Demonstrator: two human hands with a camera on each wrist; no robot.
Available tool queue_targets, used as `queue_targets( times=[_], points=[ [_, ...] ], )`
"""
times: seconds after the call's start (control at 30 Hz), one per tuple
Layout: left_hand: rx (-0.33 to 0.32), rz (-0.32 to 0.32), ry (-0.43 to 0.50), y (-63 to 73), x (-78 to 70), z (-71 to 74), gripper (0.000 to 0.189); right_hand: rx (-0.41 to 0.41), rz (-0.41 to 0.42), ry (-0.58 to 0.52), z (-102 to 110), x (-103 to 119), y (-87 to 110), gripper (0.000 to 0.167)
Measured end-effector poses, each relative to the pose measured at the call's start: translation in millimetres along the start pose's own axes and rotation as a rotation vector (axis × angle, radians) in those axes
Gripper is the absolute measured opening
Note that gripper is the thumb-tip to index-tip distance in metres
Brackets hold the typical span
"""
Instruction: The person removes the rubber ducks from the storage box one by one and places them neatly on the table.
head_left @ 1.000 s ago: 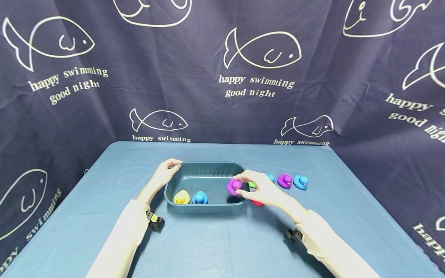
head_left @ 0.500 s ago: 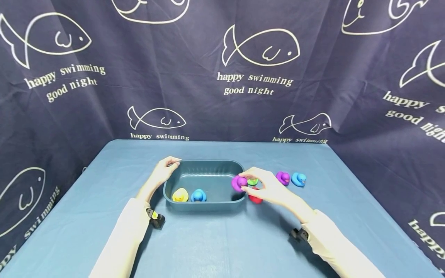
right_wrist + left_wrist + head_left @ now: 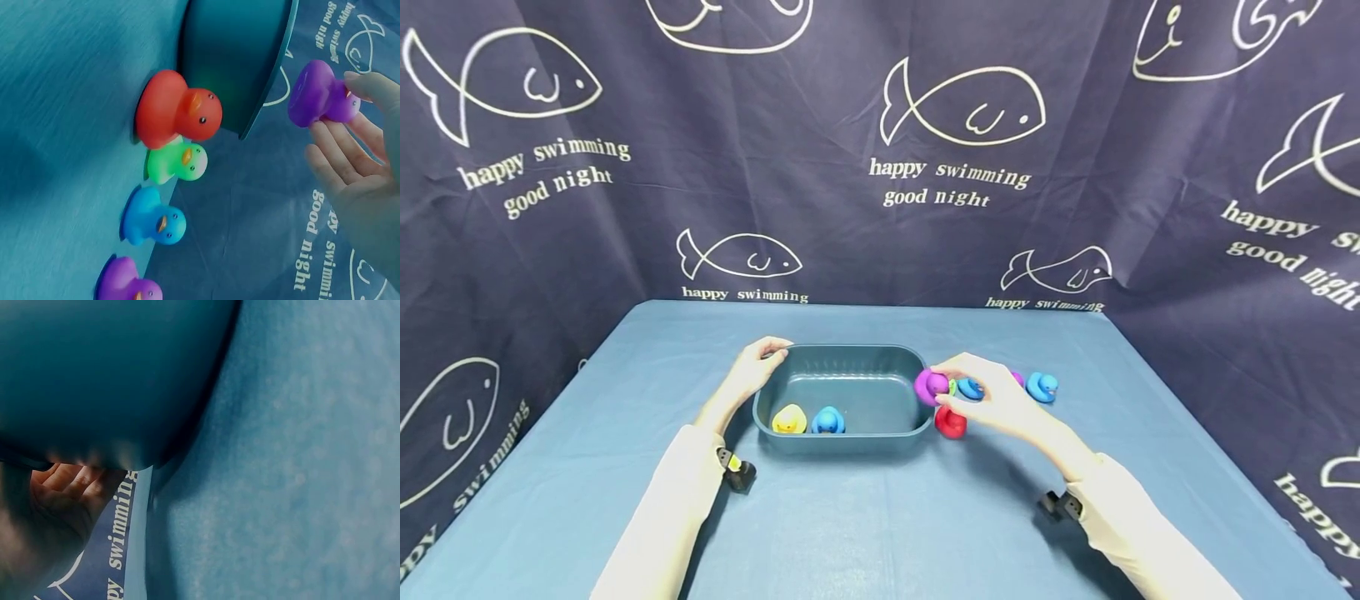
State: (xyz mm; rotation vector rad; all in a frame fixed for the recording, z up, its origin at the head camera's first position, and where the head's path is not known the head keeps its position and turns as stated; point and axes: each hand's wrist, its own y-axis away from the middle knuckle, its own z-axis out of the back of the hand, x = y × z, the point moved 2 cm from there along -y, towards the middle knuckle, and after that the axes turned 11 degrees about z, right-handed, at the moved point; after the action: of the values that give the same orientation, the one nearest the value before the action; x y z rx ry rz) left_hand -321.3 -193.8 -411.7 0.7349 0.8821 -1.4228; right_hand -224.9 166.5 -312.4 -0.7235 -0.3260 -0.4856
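My right hand pinches a purple rubber duck between thumb and fingers. The duck is held up at the right rim of a dark teal tub, and the right wrist view shows it above the rim's height. My left hand grips the tub's back left corner, its fingers against the outer wall. Inside the tub, a yellow duck and a blue duck sit along the front wall. Just outside its right end stands a red duck, beside a green duck.
Behind my right hand, a blue duck and another purple duck continue the row, with a further blue duck at its right end. A blue cloth covers the table. A dark printed curtain hangs behind it.
My right hand has carried the purple duck rightward, from over the tub's inside to its right rim. The red duck has come into fuller view. My left hand stays on the tub.
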Motion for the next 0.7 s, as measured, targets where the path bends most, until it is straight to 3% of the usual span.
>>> queue_targets(
  times=[0.33,0.7],
  points=[
    [-0.012,-0.004,0.005,0.9,1.4,-0.8,0.026,-0.056,0.044,0.085,1.8,-38.2,24.0,0.039],
    [-0.008,-0.003,0.022,1.8,1.7,0.4,0.026,-0.054,0.032,0.103,7.7,-48.0,41.9,0.036]
  ],
)
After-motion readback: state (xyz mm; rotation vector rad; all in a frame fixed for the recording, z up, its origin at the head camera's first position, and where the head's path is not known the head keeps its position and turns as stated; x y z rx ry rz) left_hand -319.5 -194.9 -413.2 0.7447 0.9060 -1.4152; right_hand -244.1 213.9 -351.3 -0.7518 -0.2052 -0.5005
